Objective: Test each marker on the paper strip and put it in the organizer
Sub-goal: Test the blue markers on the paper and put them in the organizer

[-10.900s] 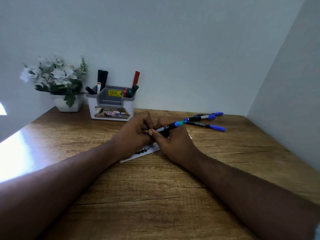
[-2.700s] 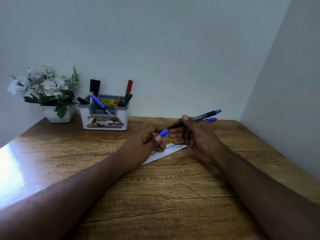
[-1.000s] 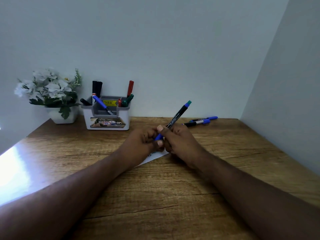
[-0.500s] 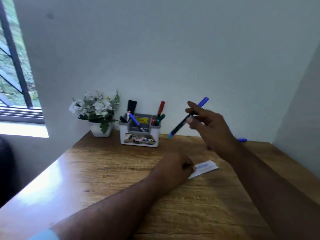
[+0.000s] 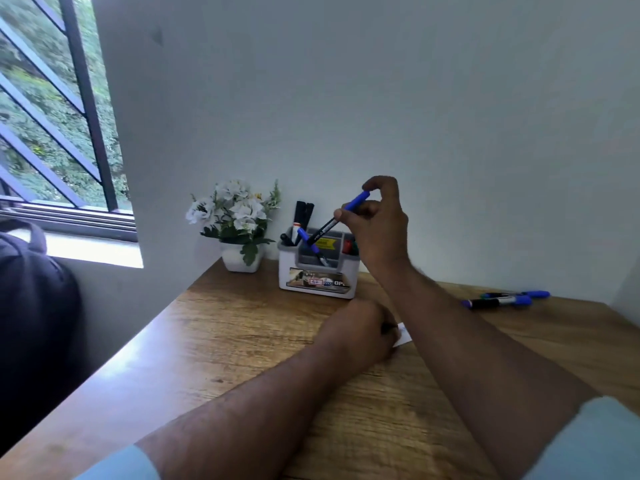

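Fingers (image 5: 372,211) pinch slim marker (image 5: 334,221), seemingly above organizer (image 5: 318,271).

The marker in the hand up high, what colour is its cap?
Blue. The marker has a black body, seen in the head view.

A single head-worn camera looks forward and down along both forearms, which enter from the bottom edge of the frame. It faces the worktop (image 5: 225,341) and the wall corner behind it, with a window (image 5: 52,116) at upper left. The organizer (image 5: 317,271) sits near the frame's middle, close by.
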